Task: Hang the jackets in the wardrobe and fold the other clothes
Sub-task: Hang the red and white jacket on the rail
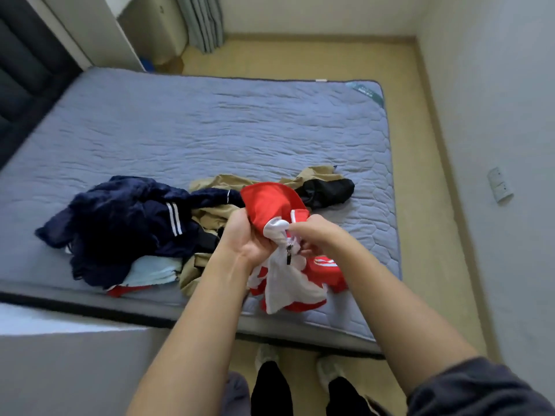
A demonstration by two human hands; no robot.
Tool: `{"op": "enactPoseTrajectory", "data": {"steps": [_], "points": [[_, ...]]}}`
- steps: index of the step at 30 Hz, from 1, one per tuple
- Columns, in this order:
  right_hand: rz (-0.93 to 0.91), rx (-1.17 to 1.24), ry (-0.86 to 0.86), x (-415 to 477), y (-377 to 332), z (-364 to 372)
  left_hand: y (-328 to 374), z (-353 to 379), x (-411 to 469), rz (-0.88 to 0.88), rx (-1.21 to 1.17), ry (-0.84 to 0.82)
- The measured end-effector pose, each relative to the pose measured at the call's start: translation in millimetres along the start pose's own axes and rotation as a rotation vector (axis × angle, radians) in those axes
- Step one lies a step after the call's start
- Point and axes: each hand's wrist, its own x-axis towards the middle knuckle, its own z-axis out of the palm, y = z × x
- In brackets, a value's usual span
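A red and white jacket (270, 205) with a black zip pull is lifted over the near edge of the bed. My left hand (240, 238) grips its collar area from the left. My right hand (312, 235) pinches the fabric beside the zip from the right. The jacket's lower part hangs down onto the mattress. To the left lies a pile: a dark navy garment (120, 217) with white stripes, a beige garment (216, 214), a light blue cloth (150, 271) and a black item (327, 190).
The grey-blue quilted mattress (210, 130) fills the middle of the view. A dark headboard (21, 85) stands at the left. Yellowish floor (429, 205) runs along the right wall. A curtain (201, 22) hangs at the back. A grey surface (60, 355) sits near left.
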Motion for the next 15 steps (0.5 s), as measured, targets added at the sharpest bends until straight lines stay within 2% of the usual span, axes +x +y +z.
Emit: {"op": "enactPoseTrajectory", "data": {"steps": [3,8,10,12,15], "points": [[-0.113,0.102,0.076,-24,-1,-9,-12,2,-28,0.152,-0.147,0.047],[-0.181,0.352,-0.049,-61,5,-11,-55,11,-88,0.424,-0.388,0.235],[-0.192,0.516,-0.156,-80,3,-5,-67,10,-112,0.537,-0.371,0.257],[-0.184,0.696,-0.350,-101,0,5,-71,7,-141,0.621,-0.308,0.229],[-0.178,0.697,-0.589,-126,-6,27,-76,-5,-185,0.684,-0.333,0.293]]}}
